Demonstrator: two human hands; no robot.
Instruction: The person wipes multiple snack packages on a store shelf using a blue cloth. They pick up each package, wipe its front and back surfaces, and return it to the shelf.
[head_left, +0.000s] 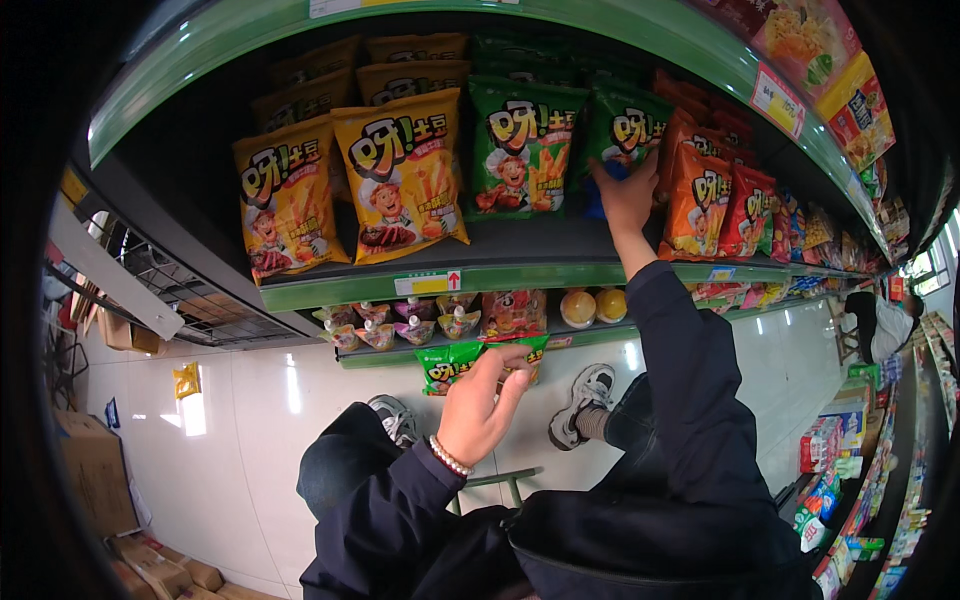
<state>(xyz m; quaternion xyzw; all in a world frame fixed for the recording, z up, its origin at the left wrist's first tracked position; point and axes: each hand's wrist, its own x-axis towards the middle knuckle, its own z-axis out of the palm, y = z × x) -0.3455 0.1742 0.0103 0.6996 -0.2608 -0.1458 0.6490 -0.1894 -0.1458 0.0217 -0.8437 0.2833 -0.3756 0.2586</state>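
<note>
My right hand (628, 196) reaches onto the shelf, fingers spread against the front of a green snack bag (626, 124). Under those fingers is something blue (609, 174), partly hidden; whether it is gripped is unclear. To its left stands another green snack bag (521, 150), with yellow snack bags (405, 180) further left. An orange snack bag (697, 199) is just right of my wrist. My left hand (480, 409), wearing a bead bracelet, is raised with curled fingers apart and nothing visible between them. Behind it are two smaller green snack bags (448, 367), partly covered by the hand.
A green shelf edge (360, 289) runs before me. Pouches with spouts (414, 330) and round containers (579, 307) sit below. A yellow packet (187, 380) lies on the tiled floor (255, 427). Cardboard boxes (94, 469) stand left; a person (889, 326) is far right.
</note>
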